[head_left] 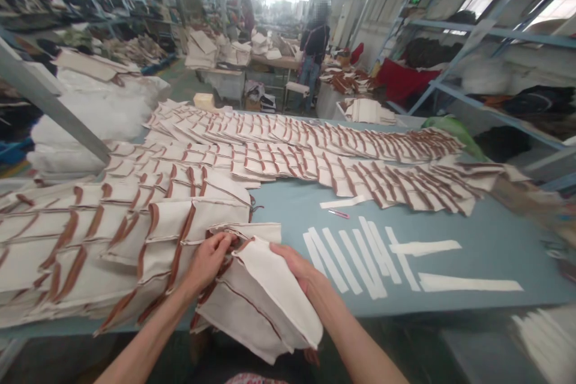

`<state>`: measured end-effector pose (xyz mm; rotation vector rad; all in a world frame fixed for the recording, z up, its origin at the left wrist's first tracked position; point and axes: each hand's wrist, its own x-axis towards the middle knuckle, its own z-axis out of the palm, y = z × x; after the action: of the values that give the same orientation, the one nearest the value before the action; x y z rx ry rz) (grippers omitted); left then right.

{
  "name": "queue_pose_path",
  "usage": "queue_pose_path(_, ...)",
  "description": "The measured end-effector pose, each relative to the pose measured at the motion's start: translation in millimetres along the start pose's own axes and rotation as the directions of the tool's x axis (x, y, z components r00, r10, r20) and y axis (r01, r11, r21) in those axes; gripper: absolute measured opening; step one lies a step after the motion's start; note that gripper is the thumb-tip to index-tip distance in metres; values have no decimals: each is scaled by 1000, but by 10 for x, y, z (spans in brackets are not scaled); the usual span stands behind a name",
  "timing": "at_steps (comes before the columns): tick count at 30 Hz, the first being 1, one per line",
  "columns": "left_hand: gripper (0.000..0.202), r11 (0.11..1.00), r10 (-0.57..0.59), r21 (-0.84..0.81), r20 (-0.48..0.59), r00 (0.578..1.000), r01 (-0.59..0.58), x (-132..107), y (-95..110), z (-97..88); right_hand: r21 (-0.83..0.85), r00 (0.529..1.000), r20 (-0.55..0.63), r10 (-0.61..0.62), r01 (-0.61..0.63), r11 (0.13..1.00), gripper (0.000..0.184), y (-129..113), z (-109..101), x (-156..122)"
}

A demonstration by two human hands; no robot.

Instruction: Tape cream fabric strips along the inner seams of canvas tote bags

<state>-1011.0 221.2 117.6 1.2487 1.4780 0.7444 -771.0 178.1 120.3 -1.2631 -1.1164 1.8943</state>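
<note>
A cream fabric piece with brown edging (270, 288), sewn like a bag panel, is between my hands at the table's near edge. My left hand (215, 257) pinches its upper left edge, fingertips partly hidden in the folds. On the other side, my right hand (294, 265) grips the upper right edge, its thumb side along the cream face and the other fingers hidden behind. The piece tilts and hangs partly over the front edge. Beside my left hand lie overlapping rows of similar cream pieces (121, 222) with brown edges.
More rows of brown-edged pieces (279, 132) cover the back of the blue-green table (288, 201). White strips (360, 258) and a small pink-handled tool (339, 214) lie at the right. A metal post (67, 111) rises at the left. A person (315, 42) stands farther back.
</note>
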Motion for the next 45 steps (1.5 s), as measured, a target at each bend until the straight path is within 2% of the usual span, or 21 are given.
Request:
queue_pose_path(4,30,1000,7,10,21,1000,-7,-17,-41,24,73,983,173,57,-70,995,79,-150,9,-306)
queue_pose_path(7,44,999,-5,-32,63,998,7,-162,90,34,80,973,230,22,-42,996,73,-327,18,-552)
queue_pose_path(10,70,997,9,-75,157,988,2,-458,373,22,80,981,186,-51,36,996,70,-508,27,-687)
queue_pose_path(12,73,997,48,-65,193,980,-36,-705,564,-19,1,982,105,-156,157,988,66,-603,43,-742)
queue_pose_path(14,62,993,119,-26,116,986,-117,-945,685,-71,-163,951,14,-308,306,938,60,-667,70,-802)
queue_pose_path(15,55,984,175,19,37,984,-176,-1052,709,-91,-249,925,-17,-378,363,898,56,-686,87,-837)
queue_pose_path(17,42,938,331,142,-84,940,-317,-1222,695,-95,-373,877,-51,-478,427,824,47,-702,125,-913)
queue_pose_path(20,27,814,562,288,-172,809,-505,-1364,604,-9,-519,795,-61,-603,491,700,29,-695,200,-1015)
queue_pose_path(22,22,745,653,352,-206,729,-567,-1397,557,64,-615,717,-50,-695,526,588,22,-683,258,-1064)
queue_pose_path(23,21,729,670,367,-212,712,-577,-1401,544,92,-651,678,-41,-734,539,534,21,-677,286,-1083)
queue_pose_path(24,21,729,670,372,-212,712,-575,-1401,537,109,-680,639,-30,-768,550,484,21,-671,311,-1100)
queue_pose_path(26,23,760,629,361,-203,750,-540,-1399,540,120,-724,574,1,-819,565,396,20,-660,343,-1126)
queue_pose_path(30,14,786,602,296,-165,781,-542,-1449,643,112,-794,483,75,-872,558,240,19,-631,349,-1158)
queue_pose_path(31,12,804,582,249,-141,801,-540,-1478,694,115,-811,469,99,-878,549,202,19,-615,352,-1161)
queue_pose_path(32,12,843,529,182,-107,842,-506,-1513,752,118,-826,463,126,-877,539,166,20,-593,360,-1162)
queue_pose_path(34,18,938,346,33,-2,938,-346,-1582,872,112,-841,478,179,-860,528,118,23,-525,398,-1163)
queue_pose_path(36,26,980,198,-33,129,972,-196,-1635,968,79,-828,522,191,-831,540,149,29,-436,457,-1171)
queue_pose_path(38,30,988,156,-18,203,967,-156,-1662,1017,24,-767,606,126,-786,562,310,36,-359,520,-1198)
queue_pose_path(41,31,988,132,44,252,959,-147,-1680,1026,-48,-520,786,-68,-614,497,694,48,-359,598,-1260)
queue_pose_path(42,32,987,130,55,256,958,-149,-1686,1024,-60,-420,838,-93,-538,457,784,48,-401,619,-1277)
queue_pose_path(45,27,980,169,63,242,955,-190,-1709,1042,-63,-246,931,-33,-365,346,905,37,-613,672,-1282)
